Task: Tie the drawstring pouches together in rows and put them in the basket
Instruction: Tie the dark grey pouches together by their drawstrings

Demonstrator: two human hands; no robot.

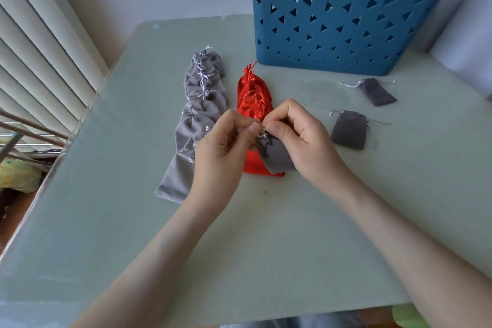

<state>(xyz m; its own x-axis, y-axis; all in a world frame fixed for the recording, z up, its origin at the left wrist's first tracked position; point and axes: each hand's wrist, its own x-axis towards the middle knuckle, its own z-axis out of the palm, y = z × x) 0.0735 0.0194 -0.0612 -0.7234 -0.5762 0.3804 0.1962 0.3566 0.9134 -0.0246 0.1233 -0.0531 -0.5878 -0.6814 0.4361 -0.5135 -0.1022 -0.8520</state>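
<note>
Two hands meet at the middle of the frame: my left hand and my right hand are both curled nearly closed, fingertips pinched together on the pale drawstring at the neck of a dark grey pouch, whose body hangs under my right palm. Just behind them lies a row of red pouches knotted together, its near end showing under my hands. Left of that, a longer row of light grey pouches runs slantwise from centre toward the lower left, tied along its length. Two loose dark grey pouches sit apart on the right: one near my right hand, another farther up. The blue basket stands at the upper right on the pale green table.
</note>
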